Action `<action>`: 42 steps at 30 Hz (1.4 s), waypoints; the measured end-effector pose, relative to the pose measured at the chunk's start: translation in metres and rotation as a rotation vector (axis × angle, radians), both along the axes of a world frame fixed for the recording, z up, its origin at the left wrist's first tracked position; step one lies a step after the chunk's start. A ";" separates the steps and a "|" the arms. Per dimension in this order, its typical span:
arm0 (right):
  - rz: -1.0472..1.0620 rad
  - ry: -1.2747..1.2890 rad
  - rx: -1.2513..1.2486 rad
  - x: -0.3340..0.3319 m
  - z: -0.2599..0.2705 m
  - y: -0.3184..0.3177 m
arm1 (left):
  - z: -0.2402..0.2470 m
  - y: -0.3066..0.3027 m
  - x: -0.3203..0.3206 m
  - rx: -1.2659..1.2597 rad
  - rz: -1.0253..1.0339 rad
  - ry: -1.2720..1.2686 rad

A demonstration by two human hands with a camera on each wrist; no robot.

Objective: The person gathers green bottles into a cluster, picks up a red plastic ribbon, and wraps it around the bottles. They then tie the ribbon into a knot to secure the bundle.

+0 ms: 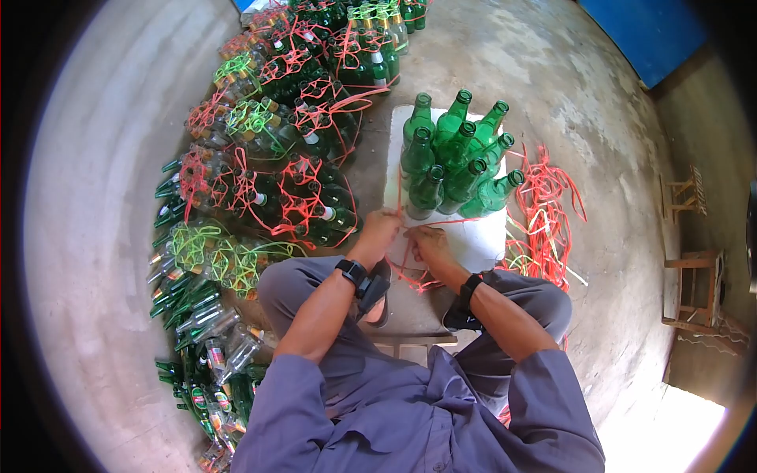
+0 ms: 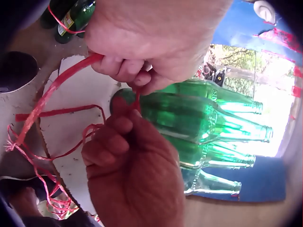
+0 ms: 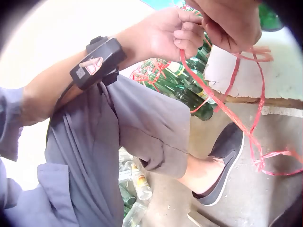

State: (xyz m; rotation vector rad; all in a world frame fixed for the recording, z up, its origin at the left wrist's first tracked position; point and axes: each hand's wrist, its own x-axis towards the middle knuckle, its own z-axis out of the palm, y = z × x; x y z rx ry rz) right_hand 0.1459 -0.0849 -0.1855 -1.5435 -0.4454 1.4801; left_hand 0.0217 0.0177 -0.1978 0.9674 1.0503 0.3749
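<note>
Several green bottles point(image 1: 467, 146) stand upright in a cluster on a white board point(image 1: 481, 244), red twine point(image 1: 457, 221) running along their near side. Just below the cluster, my left hand point(image 1: 382, 231) grips the twine, its fingers curled. Close beside it on the right, my right hand point(image 1: 431, 246) pinches twine too. In the left wrist view, a short strand point(image 2: 138, 99) spans between the left hand point(image 2: 147, 42) and right hand point(image 2: 135, 165), by the bottle bases. The right wrist view shows a long strand point(image 3: 218, 101) hanging from the left hand point(image 3: 177, 33); the right hand point(image 3: 232, 23) partly covers the fingertips.
Bundles of bottles point(image 1: 315, 205) tied with red and green twine fill the left side, with loose bottles point(image 1: 209, 355) nearer the body. A heap of red twine point(image 1: 546, 213) lies right of the board. Wooden stools point(image 1: 694, 292) stand at far right.
</note>
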 end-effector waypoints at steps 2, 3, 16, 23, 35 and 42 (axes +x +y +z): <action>-0.008 0.010 -0.006 -0.003 0.000 0.003 | 0.002 0.009 -0.001 -0.086 0.122 -0.103; 0.012 -0.033 0.048 -0.005 0.003 0.004 | 0.006 0.012 -0.001 -0.086 0.123 -0.103; 0.436 -1.342 0.650 -0.004 -0.062 0.028 | 0.001 0.053 0.026 -0.205 0.353 -0.201; 0.293 -0.573 0.163 0.024 -0.034 0.003 | -0.017 0.073 0.039 -0.225 0.426 -0.210; 0.438 -1.015 0.414 -0.002 -0.009 -0.001 | -0.014 0.077 0.052 -0.229 0.440 -0.227; 0.408 -1.233 0.596 0.001 -0.014 -0.002 | -0.010 0.075 0.050 -0.239 0.453 -0.259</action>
